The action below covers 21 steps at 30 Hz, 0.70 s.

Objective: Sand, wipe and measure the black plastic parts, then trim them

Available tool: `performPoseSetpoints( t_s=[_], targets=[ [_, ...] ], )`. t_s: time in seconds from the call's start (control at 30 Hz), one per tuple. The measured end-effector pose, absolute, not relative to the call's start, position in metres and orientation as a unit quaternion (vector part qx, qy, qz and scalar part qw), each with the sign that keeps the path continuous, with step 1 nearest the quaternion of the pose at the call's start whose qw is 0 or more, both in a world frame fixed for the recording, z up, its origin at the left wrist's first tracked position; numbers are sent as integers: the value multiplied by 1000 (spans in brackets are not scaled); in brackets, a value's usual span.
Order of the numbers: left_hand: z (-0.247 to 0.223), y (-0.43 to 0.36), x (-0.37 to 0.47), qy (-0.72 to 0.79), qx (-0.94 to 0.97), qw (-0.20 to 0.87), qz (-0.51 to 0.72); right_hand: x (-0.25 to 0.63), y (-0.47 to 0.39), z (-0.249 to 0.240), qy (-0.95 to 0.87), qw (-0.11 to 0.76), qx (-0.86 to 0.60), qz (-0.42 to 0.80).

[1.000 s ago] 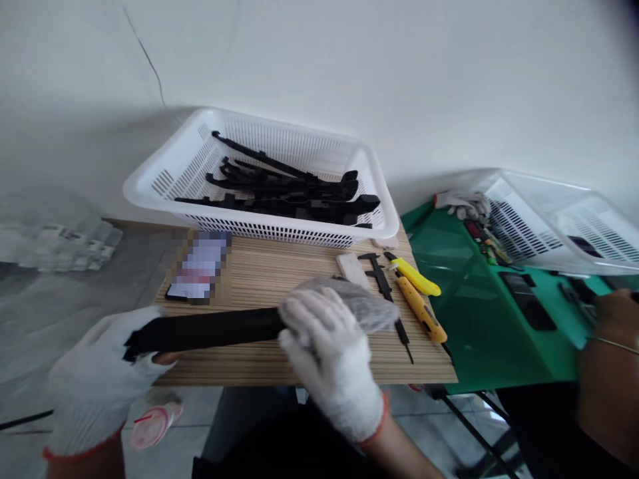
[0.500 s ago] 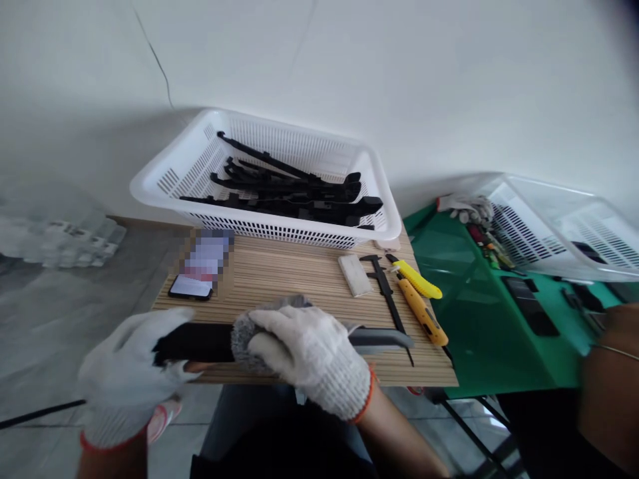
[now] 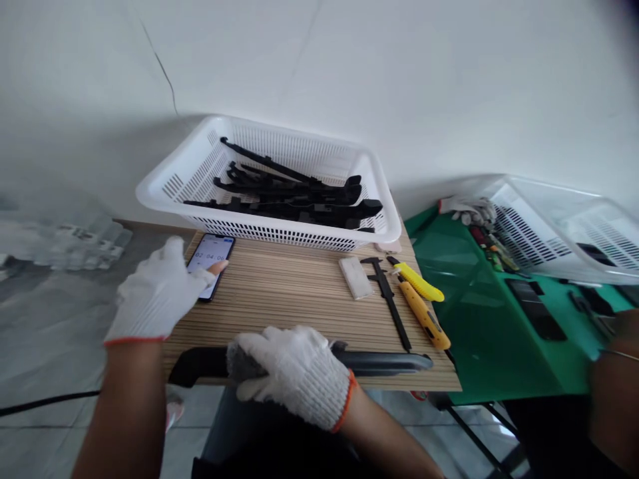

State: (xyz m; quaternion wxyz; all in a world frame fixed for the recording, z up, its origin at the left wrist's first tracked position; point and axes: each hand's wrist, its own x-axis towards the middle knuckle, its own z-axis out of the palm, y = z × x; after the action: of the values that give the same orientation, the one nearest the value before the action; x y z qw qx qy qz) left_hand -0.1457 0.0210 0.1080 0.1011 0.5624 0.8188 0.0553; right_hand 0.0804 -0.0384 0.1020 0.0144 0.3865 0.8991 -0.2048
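Note:
My left hand (image 3: 158, 286), in a white knit glove with a bare thumb tip, is over the left part of the phone (image 3: 215, 251). Its fingers are apart and hold nothing; the thumb reaches across the screen, which displays a timer. Closed around a fuzzy grey cloth (image 3: 243, 364), my gloved right hand (image 3: 298, 372) rests on a long black plastic strip (image 3: 384, 362). That strip lies along the table's front edge, its middle hidden beneath the hand. Whether the fingers also grip the strip, I cannot tell.
A white basket (image 3: 269, 229) with several black strips stands at the back of the wooden table (image 3: 284, 279). On the right lie a whitish block (image 3: 356, 277), a caliper (image 3: 389, 299), a yellow cutter (image 3: 419, 281) and an orange-handled tool (image 3: 423, 316). A co-worker's arm (image 3: 619, 392) is beside the green table (image 3: 479, 346).
My left hand has let go of the strip's left end and moved up to the phone. The strip now sits lower, at the table edge, with my right hand and the cloth still on it.

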Motion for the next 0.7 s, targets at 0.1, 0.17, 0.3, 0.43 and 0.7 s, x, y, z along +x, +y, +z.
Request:
performPoseSetpoints(
  t_s=[0.1,0.17,0.3,0.43,0.7],
  targets=[
    [115,50,-127,819,561,111,-45,75,-41,98,903,24,373,-212],
    [113,59,-121,812,569,114,-59,75,-41,97,899,27,379,-217],
    [105,62,-124,806,578,108,-61,78,-38,97,896,14,383,-226],
    [100,63,-130,804,581,109,-62,80,-36,96,897,5,379,-230],
    [107,61,-128,794,594,126,-36,82,-38,90,895,-8,387,-224]
  ],
)
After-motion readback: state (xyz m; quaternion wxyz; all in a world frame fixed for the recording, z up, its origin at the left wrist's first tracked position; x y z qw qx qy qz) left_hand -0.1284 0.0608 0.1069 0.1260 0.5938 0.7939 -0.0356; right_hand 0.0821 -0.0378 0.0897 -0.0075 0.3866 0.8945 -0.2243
